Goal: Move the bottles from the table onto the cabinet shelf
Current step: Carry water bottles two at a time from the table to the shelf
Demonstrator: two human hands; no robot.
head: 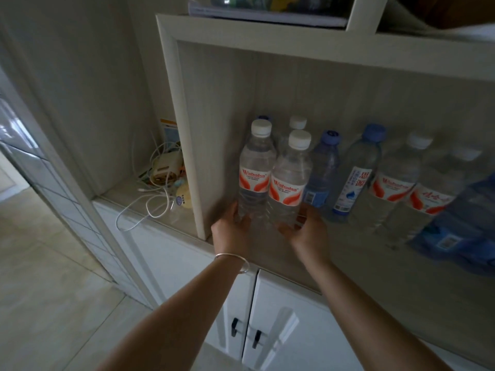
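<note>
At the left of the frame, a tangle of white cables (150,194) lies on the cabinet top beside the shelf's side wall (191,167). Just right of it, low centre, the left hand (231,228), a bangle (235,259) on its wrist, curls its fingers (245,219) round the base of a red-labelled bottle (255,172) standing on the shelf. The right hand (308,231) holds a second bottle (289,183) touching the first, fingers wrapped round its foot. Further right, more bottles (359,178) stand in a row, blurring toward the edge.
</note>
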